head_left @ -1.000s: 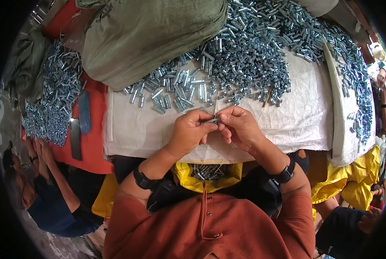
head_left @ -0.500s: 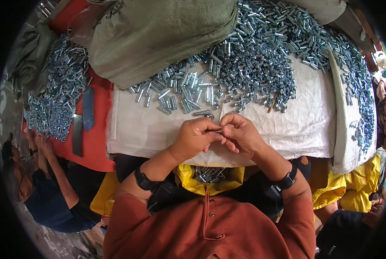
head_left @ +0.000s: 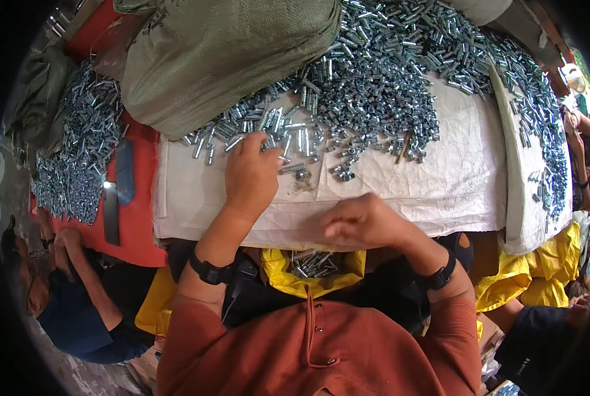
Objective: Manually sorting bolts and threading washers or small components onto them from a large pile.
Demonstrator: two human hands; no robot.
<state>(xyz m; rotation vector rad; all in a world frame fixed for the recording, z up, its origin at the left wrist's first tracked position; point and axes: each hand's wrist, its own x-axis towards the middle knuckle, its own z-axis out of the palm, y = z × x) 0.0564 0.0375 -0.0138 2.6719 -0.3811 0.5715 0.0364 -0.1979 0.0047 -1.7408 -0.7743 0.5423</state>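
My left hand (head_left: 250, 173) reaches forward over the near edge of a heap of shiny metal sleeves (head_left: 299, 138). Its fingers are bent down and closed among the pieces, and what they grip is hidden. Nearer to me, my right hand (head_left: 367, 221) hovers above the front edge of the white sheet (head_left: 453, 204). Its fingers are blurred but look loosely apart, with nothing visible in them. Just below the table edge, a yellow bag (head_left: 313, 285) gapes around several long metal pieces (head_left: 311, 264). Small ring-like nuts (head_left: 374, 105) lie heaped beyond my hands.
A large olive sack (head_left: 222, 63) leans over the heap at the back left. On the red cloth (head_left: 139, 224) to the left lie another metal pile (head_left: 77, 152) and a dark flat bar (head_left: 112, 214). Co-workers (head_left: 77, 303) sit on both sides.
My hands were together over the sheet, fingers around a small piece. Now they are apart: the left has gone forward-left to the sleeves, the right back toward the table's front edge.
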